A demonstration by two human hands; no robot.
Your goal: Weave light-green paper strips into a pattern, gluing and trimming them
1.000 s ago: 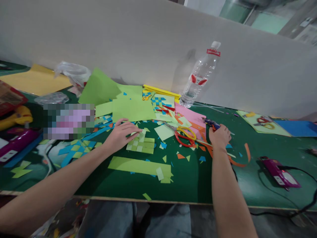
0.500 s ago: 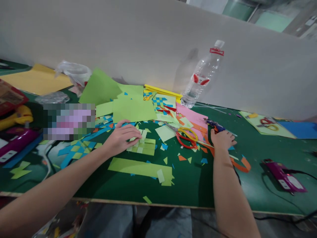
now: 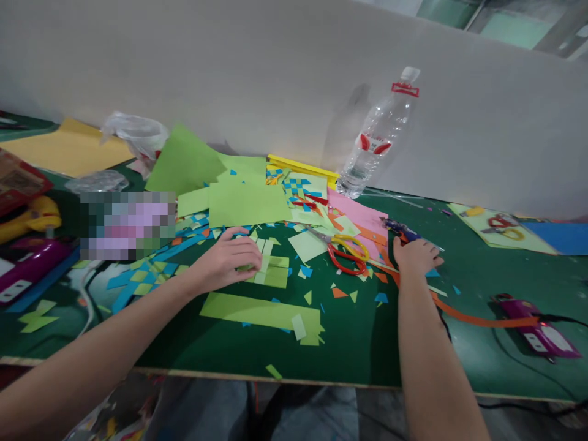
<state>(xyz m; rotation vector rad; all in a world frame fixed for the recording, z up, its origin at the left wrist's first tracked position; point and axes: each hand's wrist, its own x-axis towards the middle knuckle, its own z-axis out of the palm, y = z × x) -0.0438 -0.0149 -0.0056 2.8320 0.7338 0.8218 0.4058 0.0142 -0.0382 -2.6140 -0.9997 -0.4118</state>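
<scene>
My left hand (image 3: 236, 260), fingers bent, rests on the left edge of a small piece of woven green paper (image 3: 275, 272), its fingertips at the crossing strips. A pale strip stands upright across the wider green bands. Over on the right, my right hand (image 3: 417, 257) is closed around a dark blue glue gun (image 3: 404, 231); its handle is hidden under the palm. Scissors (image 3: 346, 254) with red and yellow handles lie between my hands. Nearer me is a long green paper strip (image 3: 257, 311) with a pale scrap on it.
Green sheets (image 3: 248, 205) and a pink sheet (image 3: 358, 217) lie at the back, by a tilted plastic bottle (image 3: 376, 141). An orange strip (image 3: 482, 320) runs to a purple device (image 3: 537, 331) with a cable. Blue and green cuttings (image 3: 151, 275) lie left.
The orange strip, curled up beside my right wrist before, now stretches right across the purple device. My left fingers have shifted slightly on the woven paper. My right hand stays at the glue gun.
</scene>
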